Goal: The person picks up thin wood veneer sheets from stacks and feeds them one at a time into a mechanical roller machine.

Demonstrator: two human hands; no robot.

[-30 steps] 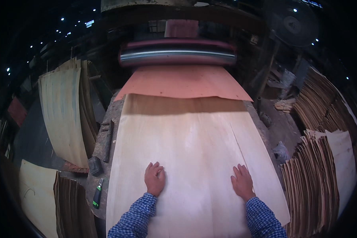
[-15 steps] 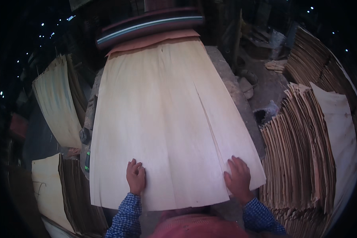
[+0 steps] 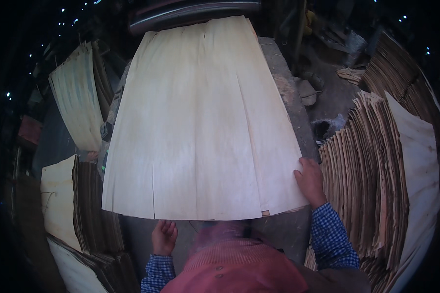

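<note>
A wide, pale wood veneer sheet [image 3: 200, 122] lies before me over other sheets, with long splits running lengthwise. My right hand [image 3: 311, 181] rests at its right edge near the front corner, thumb and fingertips touching the veneer and fingers slightly bent. Just off the near edge, left of the middle, is my left hand [image 3: 165, 238]. Its fingers are loosely bent and a little apart, with nothing visible in them. A small notch in the near edge, toward the right, shows a darker layer beneath.
A dark roller [image 3: 195, 14] spans the far end. Stacked veneer [image 3: 366, 180] stands on my right; more veneer stacks [image 3: 58, 195] and a leaning bundle [image 3: 78, 97] are on my left. A grey ledge [image 3: 286, 83] runs along the sheet's right side.
The top sheet has shifted away from me, covering the reddish sheet at the far end, and its long split has narrowed. My left hand left the sheet; my right moved to its right edge.
</note>
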